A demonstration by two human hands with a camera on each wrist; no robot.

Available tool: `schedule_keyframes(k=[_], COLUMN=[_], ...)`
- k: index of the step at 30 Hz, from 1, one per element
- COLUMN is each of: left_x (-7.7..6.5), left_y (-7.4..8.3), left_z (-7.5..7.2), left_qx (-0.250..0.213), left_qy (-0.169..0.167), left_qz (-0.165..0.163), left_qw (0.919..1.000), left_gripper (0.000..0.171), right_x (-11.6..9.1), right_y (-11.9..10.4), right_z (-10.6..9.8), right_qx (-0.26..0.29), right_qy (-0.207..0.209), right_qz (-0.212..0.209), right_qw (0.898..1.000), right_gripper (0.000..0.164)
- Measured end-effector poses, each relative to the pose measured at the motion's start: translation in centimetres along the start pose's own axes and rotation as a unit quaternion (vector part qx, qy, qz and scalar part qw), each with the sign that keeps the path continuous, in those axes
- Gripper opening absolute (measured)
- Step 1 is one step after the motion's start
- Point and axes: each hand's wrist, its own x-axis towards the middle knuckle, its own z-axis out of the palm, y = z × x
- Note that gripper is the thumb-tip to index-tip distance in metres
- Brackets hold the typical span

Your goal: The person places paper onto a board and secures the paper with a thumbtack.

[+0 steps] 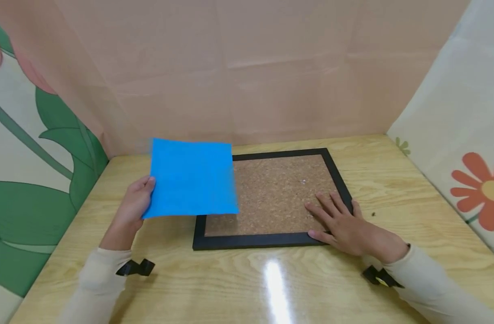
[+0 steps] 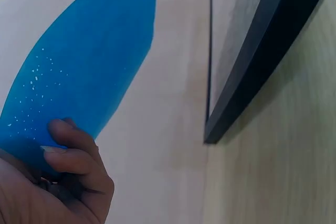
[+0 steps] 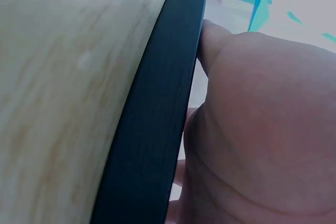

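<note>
Here's the left hand (image 1: 135, 202), fingers pinching the blue sheet (image 1: 193, 177) above the surface's (image 1: 214, 288) far-left part, overlapping the corkboard (image 1: 271, 198)! The right hand's (image 1: 342, 227) fingers spread wide across the board's near-right corner; sheet lifted, apparently not yet laid down.

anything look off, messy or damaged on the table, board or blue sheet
Small things only: a dark speck lies on the wooden table right of the corkboard, which itself shows a tiny white fleck; both look like stray bits. White specks dot the blue sheet in the left wrist view, whether wear or debris I can't tell.
</note>
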Motion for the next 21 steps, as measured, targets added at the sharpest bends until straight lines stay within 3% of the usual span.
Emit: schedule_keyframes(k=[6, 14, 21], left_x=[0.9, 2.8, 3.1], left_y=[-0.3, -1.0, -1.3], left_z=[3.0, 8.0, 12.5], left_qx=[-0.018, -0.104, -0.116], left_qy=[-0.035, -0.068, -0.087], left_qz=[-0.017, -0.048, -0.05], left_qw=[0.9991, 0.9911, 0.9882], left_gripper=[0.059, 0.053, 0.051], right_x=[-0.2, -0.2, -0.2], right_y=[0.0, 0.1, 0.0], right_z=[0.0, -0.1, 0.2], right_qx=[0.004, 0.004, 0.003], right_qy=[0.002, 0.007, 0.005], right_qz=[0.003, 0.0, 0.002], right_qw=[1.0, 1.0, 1.0], right_gripper=[0.07, 0.07, 0.071])
